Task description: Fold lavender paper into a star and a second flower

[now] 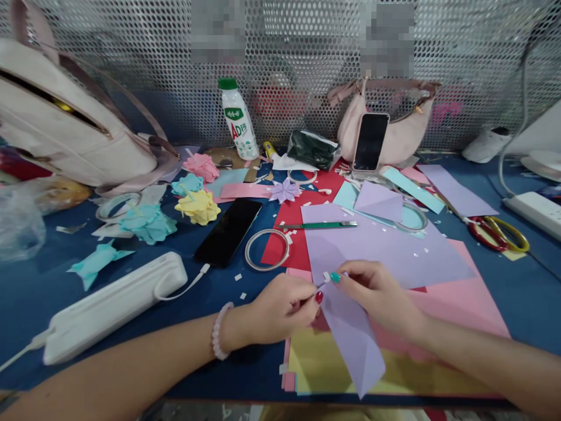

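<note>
A folded piece of purple paper point(353, 333) hangs between my two hands, its long pointed end reaching down toward the table's front edge. My left hand point(291, 307) pinches its upper left part between thumb and fingers. At the top of the piece, my right hand point(374, 292) has thumb and forefinger closed on it. A small white square, like a bit of tape point(326, 276), shows right by the right thumb. Under the hands lie stacked sheets of purple point(394, 251), pink point(473, 304) and yellow paper point(315, 362).
A green craft knife point(324, 225), a tape roll point(267, 250) and a black phone point(228, 231) lie just beyond my hands. Left are a white power bank point(116, 307) and paper flowers point(149, 221); right, scissors point(499, 234). A bottle point(240, 126) and bags stand behind.
</note>
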The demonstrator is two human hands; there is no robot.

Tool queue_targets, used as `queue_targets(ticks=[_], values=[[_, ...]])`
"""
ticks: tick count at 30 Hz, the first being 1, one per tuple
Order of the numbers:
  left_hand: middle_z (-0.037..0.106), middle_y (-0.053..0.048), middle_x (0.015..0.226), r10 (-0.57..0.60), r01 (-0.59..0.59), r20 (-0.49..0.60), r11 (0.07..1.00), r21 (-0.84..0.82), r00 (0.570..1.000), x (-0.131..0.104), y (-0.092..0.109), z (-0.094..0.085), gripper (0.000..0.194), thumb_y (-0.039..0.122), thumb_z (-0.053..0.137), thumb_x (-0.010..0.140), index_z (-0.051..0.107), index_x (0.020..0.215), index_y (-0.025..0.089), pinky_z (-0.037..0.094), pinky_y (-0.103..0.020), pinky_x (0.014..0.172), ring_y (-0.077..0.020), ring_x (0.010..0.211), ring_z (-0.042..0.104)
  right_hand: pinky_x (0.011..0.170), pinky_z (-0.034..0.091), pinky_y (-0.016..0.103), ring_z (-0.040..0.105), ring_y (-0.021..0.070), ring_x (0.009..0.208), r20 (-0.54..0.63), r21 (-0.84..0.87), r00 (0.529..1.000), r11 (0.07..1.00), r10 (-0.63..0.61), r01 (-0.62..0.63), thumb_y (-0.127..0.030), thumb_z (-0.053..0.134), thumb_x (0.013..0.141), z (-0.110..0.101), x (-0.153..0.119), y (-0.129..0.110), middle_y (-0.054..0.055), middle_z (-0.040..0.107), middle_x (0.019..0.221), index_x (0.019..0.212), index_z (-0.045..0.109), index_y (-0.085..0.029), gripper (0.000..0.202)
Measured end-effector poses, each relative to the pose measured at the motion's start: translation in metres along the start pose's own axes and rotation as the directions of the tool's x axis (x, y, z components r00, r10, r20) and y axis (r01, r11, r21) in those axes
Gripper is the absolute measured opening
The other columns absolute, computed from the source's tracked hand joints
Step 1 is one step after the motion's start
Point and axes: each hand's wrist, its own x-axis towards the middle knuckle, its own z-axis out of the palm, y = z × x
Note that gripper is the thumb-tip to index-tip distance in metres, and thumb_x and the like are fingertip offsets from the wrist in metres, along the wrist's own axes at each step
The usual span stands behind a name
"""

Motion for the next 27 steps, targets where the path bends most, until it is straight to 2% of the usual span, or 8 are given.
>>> queue_targets(ticks=[4,9,13,15,17,19,22,27], values=[[0.023,0.006,0.045,0.009,-0.005,-0.039,0.995,0.099,0.999,-0.002,0.000,-0.001,0.033,0.015,0.038,0.082,0.019,0.055,0.019,0.016,-0.024,0.043,-0.0072,0.041,0.022,0.047,0.027,0.024,0.032,0.0088,0.051,-0.076,-0.057,0.995,0.997,-0.057,0.053,-0.046,0.053,0.087,-0.005,0.000,0.000,-0.004,0.036,0.052,0.054,0.049,-0.017,0.044],[0.024,0.006,0.045,0.062,-0.049,-0.079,0.986,0.161,0.995,-0.004,0.000,-0.002,0.034,0.017,0.036,0.084,0.017,0.056,0.019,0.017,-0.025,0.044,-0.0078,0.041,0.021,0.056,0.042,0.026,0.054,0.0138,0.057,-0.230,-0.164,0.956,0.976,-0.180,0.145,-0.044,0.050,0.089,-0.019,0.003,-0.004,0.002,0.060,0.059,0.067,0.064,-0.018,0.037],[0.026,0.006,0.043,0.077,-0.060,-0.095,0.984,0.169,0.992,-0.003,0.000,-0.002,0.033,0.016,0.036,0.084,0.019,0.055,0.018,0.018,-0.024,0.044,-0.0074,0.041,0.022,0.060,0.046,0.024,0.061,0.0155,0.067,-0.131,-0.278,0.952,0.932,-0.276,0.232,-0.036,0.052,0.088,-0.018,0.003,-0.003,0.004,0.070,0.075,0.078,0.069,-0.018,0.027],[0.027,0.005,0.043,0.076,-0.061,-0.082,0.983,0.172,0.994,-0.002,0.000,-0.002,0.033,0.016,0.035,0.084,0.020,0.055,0.018,0.018,-0.024,0.044,-0.0074,0.040,0.023,0.056,0.044,0.023,0.059,0.0137,0.061,-0.075,-0.338,0.944,0.899,-0.320,0.278,-0.030,0.052,0.087,-0.013,0.001,-0.001,0.003,0.068,0.070,0.075,0.068,-0.017,0.024],[0.030,0.005,0.042,0.068,-0.056,-0.065,0.983,0.175,0.996,-0.003,0.000,-0.002,0.033,0.016,0.034,0.084,0.021,0.054,0.018,0.018,-0.024,0.044,-0.0074,0.040,0.023,0.052,0.041,0.022,0.056,0.0119,0.056,-0.072,-0.395,0.923,0.860,-0.379,0.322,-0.025,0.051,0.088,-0.009,-0.001,-0.001,0.002,0.066,0.063,0.068,0.066,-0.017,0.026],[0.034,0.004,0.041,0.064,-0.052,-0.064,0.983,0.175,0.996,-0.003,0.001,-0.002,0.033,0.015,0.034,0.084,0.023,0.052,0.018,0.019,-0.024,0.044,-0.0073,0.040,0.025,0.051,0.042,0.021,0.057,0.0116,0.056,-0.086,-0.410,0.901,0.839,-0.425,0.357,-0.023,0.051,0.089,-0.006,-0.004,-0.002,0.002,0.067,0.063,0.071,0.068,-0.017,0.026],[0.038,0.004,0.041,0.073,-0.058,-0.080,0.983,0.174,0.994,-0.003,0.002,-0.002,0.035,0.015,0.035,0.083,0.025,0.050,0.017,0.020,-0.024,0.045,-0.0072,0.041,0.027,0.057,0.047,0.019,0.064,0.0128,0.065,-0.096,-0.363,0.896,0.854,-0.433,0.373,-0.024,0.049,0.091,-0.006,-0.008,-0.002,0.003,0.073,0.075,0.083,0.072,-0.019,0.025],[0.038,0.004,0.041,0.096,-0.077,-0.098,0.980,0.182,0.991,-0.003,0.002,-0.001,0.038,0.014,0.035,0.085,0.028,0.048,0.017,0.021,-0.023,0.046,-0.0068,0.040,0.030,0.059,0.050,0.020,0.069,0.0160,0.076,-0.045,-0.327,0.926,0.882,-0.374,0.340,-0.024,0.045,0.092,-0.007,-0.008,0.000,0.004,0.075,0.090,0.096,0.074,-0.021,0.029]])
